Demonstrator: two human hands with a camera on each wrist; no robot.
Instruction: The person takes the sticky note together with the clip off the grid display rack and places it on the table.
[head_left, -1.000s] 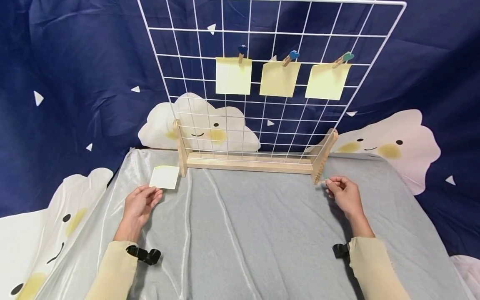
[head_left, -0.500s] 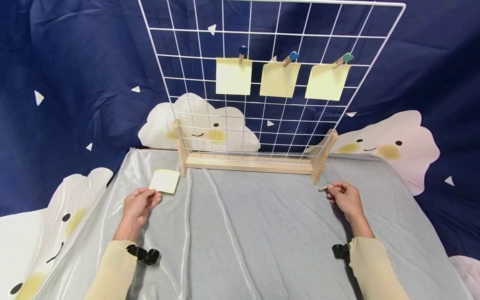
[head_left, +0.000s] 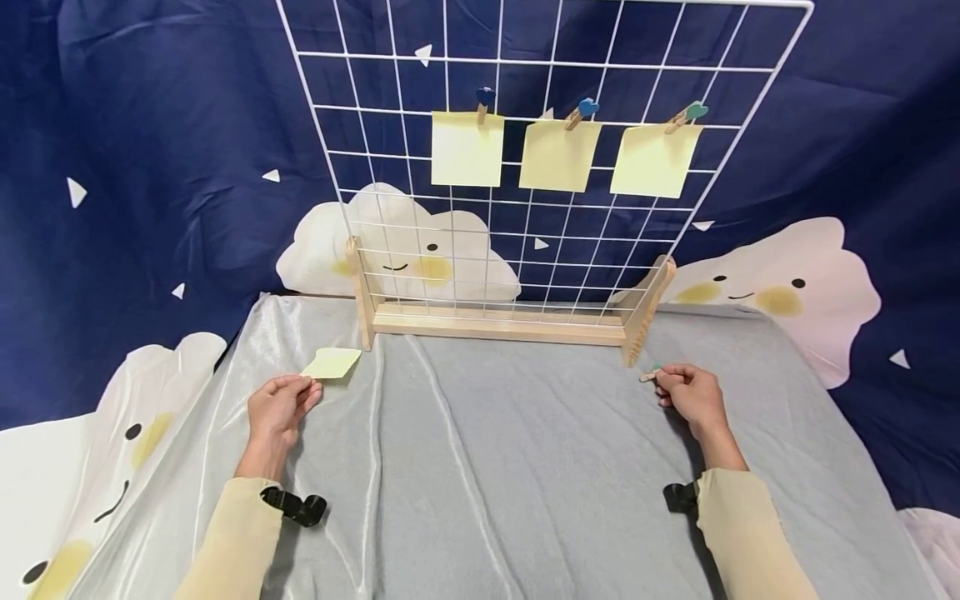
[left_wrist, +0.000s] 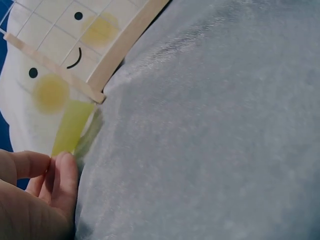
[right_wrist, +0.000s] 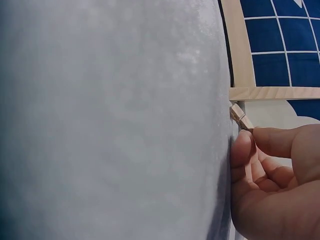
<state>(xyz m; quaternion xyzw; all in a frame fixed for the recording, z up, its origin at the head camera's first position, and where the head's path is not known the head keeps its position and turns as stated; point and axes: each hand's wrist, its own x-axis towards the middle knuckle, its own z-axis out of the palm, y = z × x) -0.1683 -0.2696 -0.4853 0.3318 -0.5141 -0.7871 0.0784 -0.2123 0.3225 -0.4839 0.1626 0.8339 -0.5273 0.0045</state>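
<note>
At the left of the cloth, my left hand (head_left: 281, 410) pinches a yellow sticky note (head_left: 332, 363) by its near corner. In the left wrist view the note (left_wrist: 73, 127) tilts up from thumb and fingertips, its far end close to the stand's foot. Over on the right, my right hand (head_left: 692, 395) pinches a small wooden clothespin (head_left: 648, 376) with a green end mostly behind the fingers. The clothespin (right_wrist: 241, 116) points toward the stand's foot in the right wrist view. Three more notes hang in a row on the white wire grid (head_left: 525, 221), each under a heart-topped clothespin (head_left: 582, 114).
A wooden stand (head_left: 498, 323) holds the grid upright at the back of the table. Grey cloth (head_left: 480, 467) with long creases covers the tabletop. Behind it hangs a dark blue curtain (head_left: 165, 125) with printed clouds.
The note in my left hand has tipped and now looks flatter from above. My right hand has shifted slightly toward me, drawing the clothespin away from the stand's foot. The hanging notes are unchanged.
</note>
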